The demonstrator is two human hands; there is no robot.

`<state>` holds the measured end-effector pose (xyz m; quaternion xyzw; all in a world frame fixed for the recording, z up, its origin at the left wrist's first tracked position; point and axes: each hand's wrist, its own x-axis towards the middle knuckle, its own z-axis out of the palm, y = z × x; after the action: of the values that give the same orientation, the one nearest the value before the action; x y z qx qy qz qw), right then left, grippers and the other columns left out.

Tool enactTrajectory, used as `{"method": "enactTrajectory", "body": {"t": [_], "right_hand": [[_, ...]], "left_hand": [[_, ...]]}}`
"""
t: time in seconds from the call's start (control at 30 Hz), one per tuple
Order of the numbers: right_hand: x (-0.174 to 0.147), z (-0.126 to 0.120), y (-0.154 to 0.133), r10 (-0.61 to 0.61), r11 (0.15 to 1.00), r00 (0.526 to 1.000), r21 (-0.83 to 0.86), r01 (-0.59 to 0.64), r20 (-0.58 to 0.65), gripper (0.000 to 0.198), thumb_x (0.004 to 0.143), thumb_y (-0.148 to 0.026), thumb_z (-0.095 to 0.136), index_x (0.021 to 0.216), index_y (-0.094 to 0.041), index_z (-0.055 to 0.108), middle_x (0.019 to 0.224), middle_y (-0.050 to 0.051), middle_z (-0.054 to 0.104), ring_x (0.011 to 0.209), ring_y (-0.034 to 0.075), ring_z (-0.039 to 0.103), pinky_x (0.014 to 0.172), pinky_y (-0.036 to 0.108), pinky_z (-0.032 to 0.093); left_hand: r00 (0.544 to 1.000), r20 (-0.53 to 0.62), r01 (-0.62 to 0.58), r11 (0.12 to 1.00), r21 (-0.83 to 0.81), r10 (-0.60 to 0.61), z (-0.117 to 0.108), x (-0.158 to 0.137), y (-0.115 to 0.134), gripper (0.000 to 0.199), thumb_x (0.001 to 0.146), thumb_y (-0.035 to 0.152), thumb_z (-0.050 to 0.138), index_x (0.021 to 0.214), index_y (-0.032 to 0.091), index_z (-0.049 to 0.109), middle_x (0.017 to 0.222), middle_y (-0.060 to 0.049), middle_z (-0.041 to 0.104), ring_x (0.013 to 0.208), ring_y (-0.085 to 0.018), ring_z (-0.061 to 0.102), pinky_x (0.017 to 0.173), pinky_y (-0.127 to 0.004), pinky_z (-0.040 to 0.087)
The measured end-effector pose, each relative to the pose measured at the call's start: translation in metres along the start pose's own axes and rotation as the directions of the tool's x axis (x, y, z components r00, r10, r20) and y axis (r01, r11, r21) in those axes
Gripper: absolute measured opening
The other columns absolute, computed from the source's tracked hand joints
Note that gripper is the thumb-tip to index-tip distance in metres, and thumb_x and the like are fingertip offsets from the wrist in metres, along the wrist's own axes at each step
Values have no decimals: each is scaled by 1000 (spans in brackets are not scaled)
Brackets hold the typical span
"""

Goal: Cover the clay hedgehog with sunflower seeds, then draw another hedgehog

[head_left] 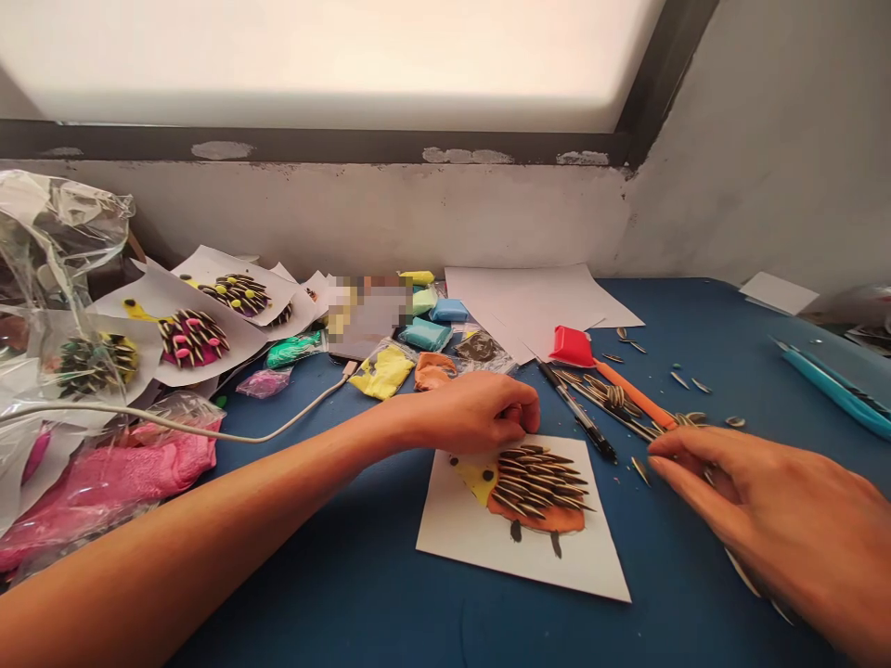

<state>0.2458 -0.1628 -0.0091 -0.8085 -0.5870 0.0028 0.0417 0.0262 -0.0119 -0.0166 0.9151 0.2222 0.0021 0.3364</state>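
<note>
A white card (473, 547) bears a hedgehog picture of yellow and orange clay, with rows of striped sunflower seeds (539, 482) as spines and two dark legs. Over the card's top edge, my left hand (480, 410) is closed with its fingers curled under; whatever they may hold is hidden. My right hand (772, 515) is at the near side of a loose pile of sunflower seeds (616, 399). Its thumb and index fingertips come close together, and I cannot make out what is between them. An orange clay tool (637, 394) runs toward those fingertips.
A black pen (577, 413) lies beyond the card. Packets of coloured clay, such as a red one (572, 346) and a yellow one (382, 371), lie at the back. Finished seed pictures (191, 339) and a white cable (264, 436) are left. A blue cutter (832, 385) lies right.
</note>
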Motion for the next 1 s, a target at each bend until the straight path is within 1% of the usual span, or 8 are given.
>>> {"method": "enactTrajectory", "body": {"t": [0.23,0.37,0.53,0.6,0.7,0.77,0.9,1.0], "right_hand": [[2,9,-7,13,998,993,-57,-7,115,27,89,-40,47,74,-29,66,78,2,75,63,22,71,53,33,49],[1,14,-3,26,995,996,-95,-17,89,31,92,-39,37,69,-27,55,73,5,71,57,22,67,48,32,43],[-1,19,4,29,995,998,-95,-23,58,22,85,-37,37,73,-27,53,74,6,68,60,23,67,48,33,43],[-4,22,8,-1,998,1000,-61,0,-19,24,84,-42,37,75,-27,53,74,5,67,56,22,64,46,32,42],[-13,25,9,-151,985,960,43,165,-234,29,92,-49,40,87,-28,59,74,1,67,48,17,57,43,29,41],[-20,24,6,-280,941,914,107,322,-294,26,96,-47,45,97,-30,64,81,0,70,51,14,58,48,27,45],[-29,21,-9,-532,772,816,269,577,-225,20,98,-35,53,107,-30,70,95,2,71,75,15,68,61,22,53],[-31,23,-17,-582,714,777,307,629,-238,20,98,-32,56,112,-32,71,93,0,70,75,12,69,62,18,53]], "left_hand": [[1000,1,-24,1000,6,24,0,0,-2,17,87,12,55,96,17,68,88,0,69,72,-11,55,63,-23,37],[1000,-2,-25,1000,15,25,0,1,-3,17,87,12,55,96,17,68,89,0,70,72,-11,56,64,-24,38],[999,-2,-40,999,9,40,0,0,-4,16,87,12,56,96,17,68,87,0,69,73,-11,56,64,-24,38],[999,2,-39,999,-1,39,1,0,-5,16,87,12,55,96,17,68,86,0,69,72,-11,56,64,-24,38],[999,3,-36,999,-10,36,1,0,-6,17,87,11,55,96,17,68,84,1,68,71,-11,56,64,-24,38],[999,-4,-44,999,-13,44,2,1,-6,17,86,10,55,96,17,67,83,1,68,71,-11,55,63,-24,38],[998,-9,-59,998,-14,59,2,3,-7,16,86,9,56,94,16,67,84,1,68,70,-10,54,63,-23,38],[998,-4,-56,998,-9,56,2,3,-6,15,86,10,56,95,16,67,85,1,68,71,-11,54,63,-23,38]]}}
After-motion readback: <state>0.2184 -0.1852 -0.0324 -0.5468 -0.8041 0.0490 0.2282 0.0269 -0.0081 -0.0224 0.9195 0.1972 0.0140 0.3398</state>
